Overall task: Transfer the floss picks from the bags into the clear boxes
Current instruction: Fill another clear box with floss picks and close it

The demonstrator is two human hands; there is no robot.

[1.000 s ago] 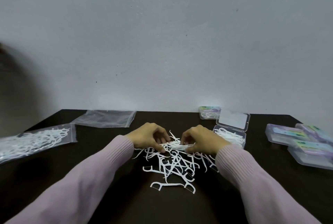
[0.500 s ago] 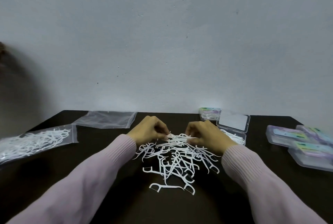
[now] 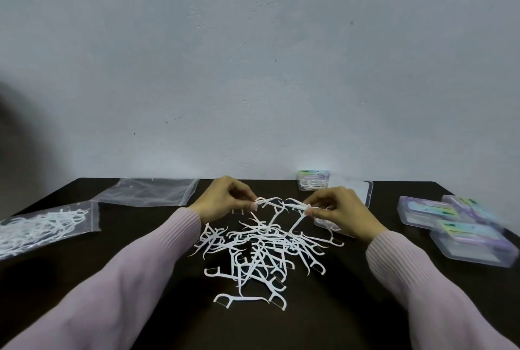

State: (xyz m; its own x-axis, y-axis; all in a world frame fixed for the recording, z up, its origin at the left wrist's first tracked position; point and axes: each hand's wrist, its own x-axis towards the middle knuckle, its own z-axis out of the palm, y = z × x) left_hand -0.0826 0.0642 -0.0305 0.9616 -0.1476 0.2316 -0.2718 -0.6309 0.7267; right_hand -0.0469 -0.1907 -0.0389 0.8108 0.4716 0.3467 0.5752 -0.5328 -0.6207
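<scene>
A loose pile of white floss picks [image 3: 261,254] lies on the dark table in front of me. Above its far edge I hold a small bundle of floss picks [image 3: 282,204] level between both hands. My left hand [image 3: 225,199] pinches its left end and my right hand [image 3: 337,209] pinches its right end; a few picks dangle from it. An open clear box [image 3: 329,224] with picks inside sits under my right hand, mostly hidden; its lid [image 3: 363,192] stands behind. A bag of floss picks [image 3: 42,225] lies at the far left.
An empty clear bag [image 3: 146,192] lies flat at the back left. One closed box with picks [image 3: 312,180] stands at the back by the wall. Several closed clear boxes [image 3: 461,223] are stacked at the right edge. A grey wall rises behind the table.
Both hands have lifted off the pile and moved away from me, raising a gathered bundle of picks. The hands have spread slightly apart.
</scene>
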